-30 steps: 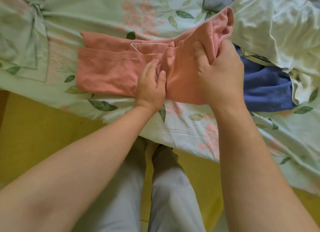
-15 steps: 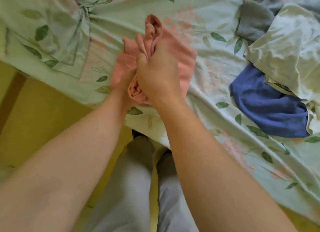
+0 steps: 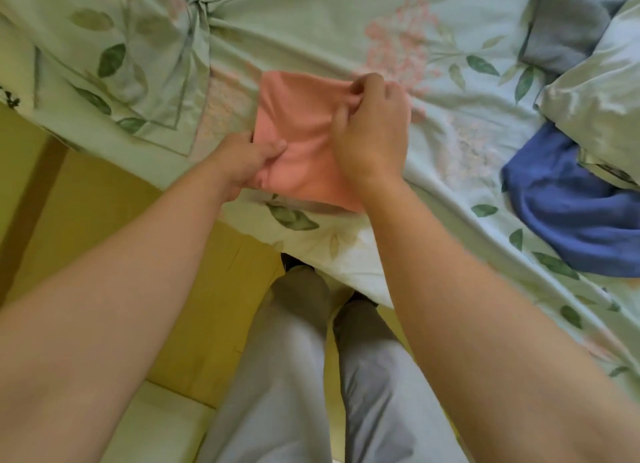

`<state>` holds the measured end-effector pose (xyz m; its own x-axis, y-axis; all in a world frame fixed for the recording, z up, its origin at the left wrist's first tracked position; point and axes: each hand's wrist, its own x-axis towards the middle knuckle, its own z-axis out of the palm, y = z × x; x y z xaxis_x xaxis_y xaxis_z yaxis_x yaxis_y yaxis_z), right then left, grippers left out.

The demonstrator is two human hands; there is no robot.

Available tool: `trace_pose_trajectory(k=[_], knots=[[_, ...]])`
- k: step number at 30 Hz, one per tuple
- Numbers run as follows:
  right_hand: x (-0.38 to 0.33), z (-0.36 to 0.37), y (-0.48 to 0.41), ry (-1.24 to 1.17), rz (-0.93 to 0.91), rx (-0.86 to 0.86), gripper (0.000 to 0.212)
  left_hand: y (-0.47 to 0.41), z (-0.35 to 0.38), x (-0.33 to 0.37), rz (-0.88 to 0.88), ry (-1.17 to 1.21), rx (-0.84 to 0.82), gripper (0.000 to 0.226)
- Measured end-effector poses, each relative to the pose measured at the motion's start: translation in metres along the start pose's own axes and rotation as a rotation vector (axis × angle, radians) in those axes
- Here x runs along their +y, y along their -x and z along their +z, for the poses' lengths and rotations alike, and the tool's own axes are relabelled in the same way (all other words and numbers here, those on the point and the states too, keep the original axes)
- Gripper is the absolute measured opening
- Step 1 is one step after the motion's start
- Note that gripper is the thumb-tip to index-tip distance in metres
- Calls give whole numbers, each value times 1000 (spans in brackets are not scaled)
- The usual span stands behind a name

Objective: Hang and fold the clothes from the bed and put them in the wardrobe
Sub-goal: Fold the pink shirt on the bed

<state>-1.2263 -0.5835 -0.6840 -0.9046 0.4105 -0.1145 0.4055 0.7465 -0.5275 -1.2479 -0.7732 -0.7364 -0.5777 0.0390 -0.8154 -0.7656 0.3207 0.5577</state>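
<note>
A salmon-pink garment (image 3: 298,127), folded into a small square, lies on the floral bedsheet (image 3: 311,33) near the bed's front edge. My left hand (image 3: 251,161) grips its near left corner, thumb on top. My right hand (image 3: 372,127) pinches its far right edge between thumb and fingers and covers the right side of the fold. A crumpled blue garment (image 3: 568,217) lies at the right. A grey garment (image 3: 564,30) sits at the far right, partly under a pale shiny cloth (image 3: 602,88).
The bed's edge runs diagonally from the left to the lower right. Yellow floor (image 3: 104,227) lies below it, with a pale mat (image 3: 152,424) at the bottom. My legs in grey trousers (image 3: 294,376) stand against the bed.
The pink garment went from a long strip to a small square. My right hand carried its right end over to the left, then set it down; both hands now hold its edges.
</note>
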Motion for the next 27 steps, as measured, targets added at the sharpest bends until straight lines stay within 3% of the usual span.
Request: trace_pose_trajectory(k=[3, 6, 10, 14, 18, 21, 27], knots=[[35, -17, -19, 45, 147, -153, 57, 2, 11, -3, 100, -247, 164, 39], [61, -29, -41, -290, 258, -444, 60, 0, 14, 0, 123, -435, 322, 48], [88, -31, -68, -411, 347, -648, 48, -8, 16, 7, 45, -465, 279, 71], [103, -25, -83, -389, 419, -800, 77, -16, 15, 19, -50, -353, 143, 66], [108, -22, -87, -531, 522, -776, 69, -7, 20, 31, -213, -199, -106, 36], [119, -34, -68, -723, 634, -704, 54, 13, 10, 49, -192, -88, -197, 21], [126, -117, 19, -1053, 778, -509, 59, 118, 25, 105, -177, -40, -348, 31]])
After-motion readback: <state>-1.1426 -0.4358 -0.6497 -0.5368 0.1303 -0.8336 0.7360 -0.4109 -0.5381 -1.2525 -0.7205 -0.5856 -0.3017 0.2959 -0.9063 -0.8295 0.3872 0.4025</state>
